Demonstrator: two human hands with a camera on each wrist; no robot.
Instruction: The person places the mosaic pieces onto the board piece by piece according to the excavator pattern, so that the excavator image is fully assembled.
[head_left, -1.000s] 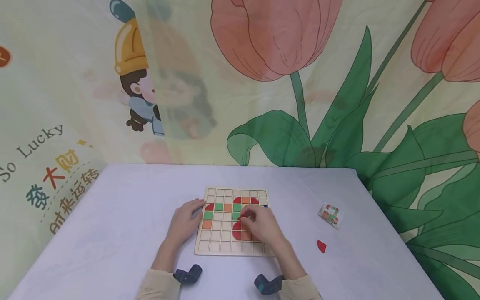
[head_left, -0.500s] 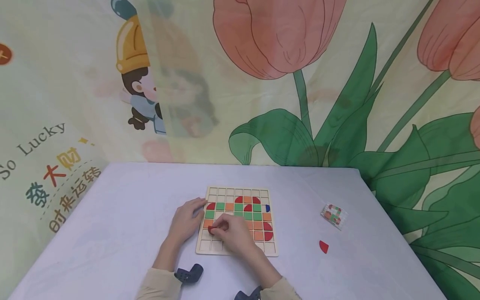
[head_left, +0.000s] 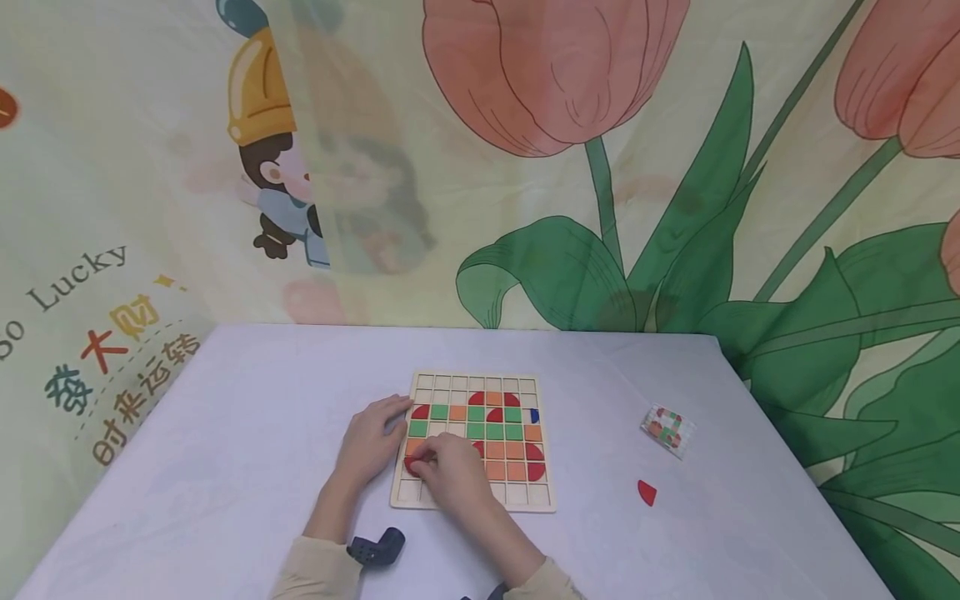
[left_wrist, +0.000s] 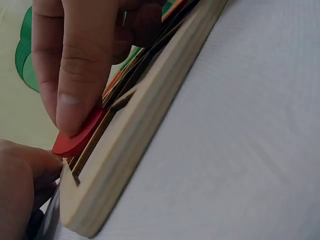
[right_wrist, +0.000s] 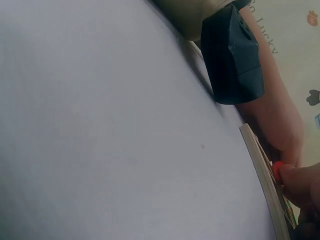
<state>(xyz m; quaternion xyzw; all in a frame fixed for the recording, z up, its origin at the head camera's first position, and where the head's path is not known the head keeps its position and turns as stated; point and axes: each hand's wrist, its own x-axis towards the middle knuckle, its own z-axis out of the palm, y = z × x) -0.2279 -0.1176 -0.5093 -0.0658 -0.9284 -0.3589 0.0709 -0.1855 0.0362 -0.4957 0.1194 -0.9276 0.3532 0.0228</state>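
A square wooden grid board (head_left: 510,509) lies on the table with green, orange and red pieces set in its cells. My right hand (head_left: 453,471) reaches over its left part and pinches a red quarter-circle piece (left_wrist: 80,137) between thumb and finger. That piece is tilted, right at a cell near the board's left edge in the left wrist view. My left hand (head_left: 367,442) rests beside the board with fingertips at its left edge. The cells under my right hand are hidden. One small blue piece (head_left: 534,416) sits near the board's right side.
On the white table (head_left: 270,417), a loose red quarter-circle piece (head_left: 647,492) lies right of the board. Behind it is a small clear packet with a coloured pattern card (head_left: 667,428). A dark wrist device (head_left: 377,548) sits by the left sleeve. A printed cloth hangs behind.
My right hand has moved from the board's middle to its left side with the red piece, then slightly farther left and down. The left hand has stayed at the edge.
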